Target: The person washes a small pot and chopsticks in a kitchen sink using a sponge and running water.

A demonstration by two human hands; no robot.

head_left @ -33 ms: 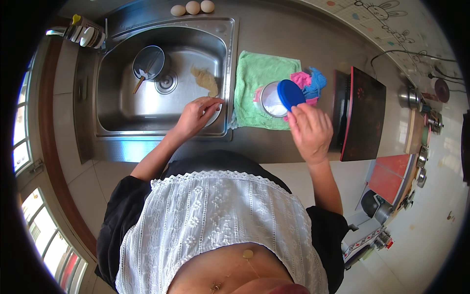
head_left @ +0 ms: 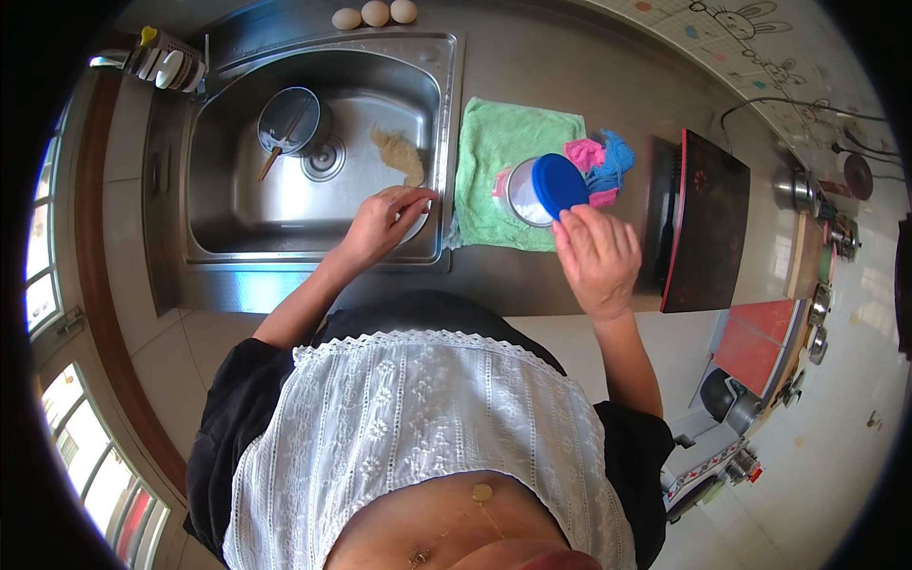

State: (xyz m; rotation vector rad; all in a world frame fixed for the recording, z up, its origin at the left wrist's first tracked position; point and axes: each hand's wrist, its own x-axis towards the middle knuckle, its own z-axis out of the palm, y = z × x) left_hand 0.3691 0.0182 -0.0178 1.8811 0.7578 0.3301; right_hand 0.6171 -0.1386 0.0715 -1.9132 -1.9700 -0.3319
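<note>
My right hand point(head_left: 600, 256) grips a round blue lid point(head_left: 560, 185) by its near edge. The lid is tilted over the right part of an open jar point(head_left: 525, 193) with white contents. Beneath the jar lies a green towel point(head_left: 484, 152), spread on the counter. At the sink's right rim, my left hand point(head_left: 385, 223) has its fingertips pinched together; whatever is between them is too small to make out. Partly hidden by that hand is a white round dish point(head_left: 416, 226).
In the steel sink point(head_left: 256, 223) are a dark bowl point(head_left: 289, 114) with chopsticks and a tan scrubbing cloth point(head_left: 396, 155). Several eggs point(head_left: 376, 13) line the back. Pink and blue cloths point(head_left: 611, 163) lie beside the jar, left of a black cooktop point(head_left: 708, 223).
The blue lid and my right hand have shifted slightly left over the jar. A white patch in the dark bowl no longer shows. My left hand has hardly moved.
</note>
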